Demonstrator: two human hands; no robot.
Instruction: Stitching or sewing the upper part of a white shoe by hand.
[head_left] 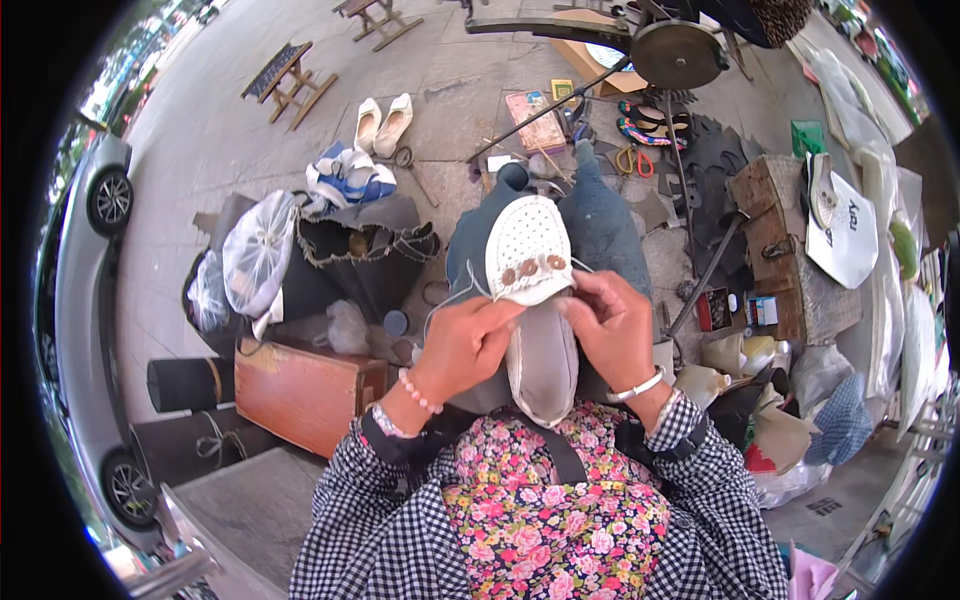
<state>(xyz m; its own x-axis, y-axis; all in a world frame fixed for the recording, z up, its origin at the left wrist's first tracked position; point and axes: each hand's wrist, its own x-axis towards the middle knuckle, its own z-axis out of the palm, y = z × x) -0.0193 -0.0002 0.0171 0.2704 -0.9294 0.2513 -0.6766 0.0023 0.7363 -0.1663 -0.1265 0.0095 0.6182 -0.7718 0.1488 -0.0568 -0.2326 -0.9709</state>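
A white shoe (528, 240) with a perforated toe and brown flower trims lies over my lap, toe pointing away, its grey insole (543, 365) facing up. My left hand (462, 345) is closed on the left edge of its upper, fingertips at the opening. On the other side my right hand (612, 328) pinches the upper's right edge between thumb and fingers. A pale thread (455, 297) loops out beside my left hand, and a short end shows by my right fingers. Whether a needle is there I cannot make out. A floral apron (560, 520) covers my front.
An orange-brown wooden box (300, 395) and dark bags stand to my left. White pumps (393, 125) and orange-handled scissors (634, 161) lie ahead. A machine with a round wheel (680, 54) rises at the far side. A wooden chest (775, 240) stands on the right.
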